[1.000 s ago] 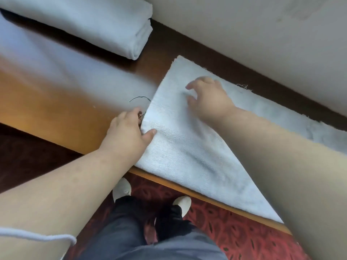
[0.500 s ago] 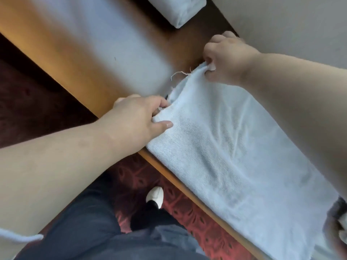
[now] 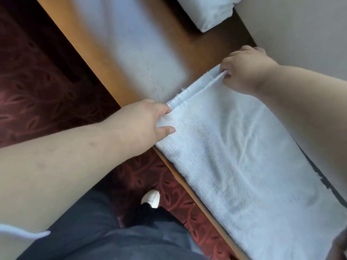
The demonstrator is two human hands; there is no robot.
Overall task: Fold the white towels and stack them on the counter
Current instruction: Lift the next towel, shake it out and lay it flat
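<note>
A white towel (image 3: 238, 154) lies along the wooden counter (image 3: 105, 45), folded into a long strip that runs to the lower right. My left hand (image 3: 148, 121) pinches its near left corner at the counter's front edge. My right hand (image 3: 244, 70) pinches the far left corner next to the wall. The top layer's short edge stretches between the two hands, a little above the layer under it. A folded white towel (image 3: 208, 10) sits at the counter's far end, cut off by the top of the view.
A pale wall (image 3: 300, 30) runs close behind the counter on the right. Below the counter's front edge lies red patterned carpet (image 3: 37, 87). My dark trousers and a white shoe (image 3: 151, 197) show at the bottom.
Both hands still pinch the towel's left corners. The top layer's edge now lies drawn back from the lower layer's edge. The view has shifted, showing more of the folded towel.
</note>
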